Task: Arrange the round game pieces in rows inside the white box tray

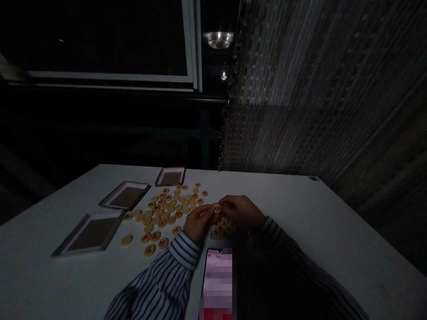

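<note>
Both my hands meet above a white table (300, 213). My left hand (197, 223) and my right hand (240, 210) pinch one round cream game piece (216, 207) between their fingertips. Under my right hand lies a small packed group of similar pieces (223, 229). To the left, several round cream pieces with red or dark marks (167, 209) lie scattered on the table. Both arms wear striped sleeves.
Three shallow rectangular trays lie on the left: a near one (90, 233), a middle one (125, 195) and a far small one (170, 177). A lit phone (216, 280) lies near the front edge. A woven curtain (316, 89) hangs behind on the right; a dark window is behind on the left.
</note>
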Tool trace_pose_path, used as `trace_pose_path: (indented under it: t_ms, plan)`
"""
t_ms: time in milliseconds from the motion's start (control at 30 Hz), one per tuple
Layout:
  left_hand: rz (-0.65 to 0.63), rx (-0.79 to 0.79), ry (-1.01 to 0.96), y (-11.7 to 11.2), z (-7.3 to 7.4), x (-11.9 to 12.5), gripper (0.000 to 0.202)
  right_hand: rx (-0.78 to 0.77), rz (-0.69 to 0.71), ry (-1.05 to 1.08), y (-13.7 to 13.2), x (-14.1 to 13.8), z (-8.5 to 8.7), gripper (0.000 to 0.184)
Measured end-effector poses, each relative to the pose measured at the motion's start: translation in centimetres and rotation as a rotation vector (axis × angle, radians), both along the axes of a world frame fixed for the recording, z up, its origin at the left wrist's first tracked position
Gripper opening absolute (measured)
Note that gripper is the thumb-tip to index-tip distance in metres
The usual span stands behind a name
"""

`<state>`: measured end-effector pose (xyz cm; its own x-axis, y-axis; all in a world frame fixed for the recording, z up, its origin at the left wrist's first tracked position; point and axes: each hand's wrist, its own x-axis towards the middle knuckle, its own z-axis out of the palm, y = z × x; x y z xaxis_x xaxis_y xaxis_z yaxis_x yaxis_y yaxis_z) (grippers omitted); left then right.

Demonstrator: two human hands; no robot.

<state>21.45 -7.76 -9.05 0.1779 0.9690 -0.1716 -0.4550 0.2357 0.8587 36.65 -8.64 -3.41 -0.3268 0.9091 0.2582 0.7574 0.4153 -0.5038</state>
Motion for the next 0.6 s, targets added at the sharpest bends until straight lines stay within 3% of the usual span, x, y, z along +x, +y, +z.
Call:
trace_pose_path:
  t_ms: [267, 600]
  plan:
    - [0.000, 0.002, -0.046, -0.04, -0.18, -0.05, 0.030, 0.003, 0.022, 0.013, -0.73, -0.38, 0.70, 0.021]
    - [-0.029, -0.025, -0.046, -0.15, -0.10, -0.15, 0.032, -0.002, 0.007, 0.021, -0.50, -0.39, 0.07, 0.016]
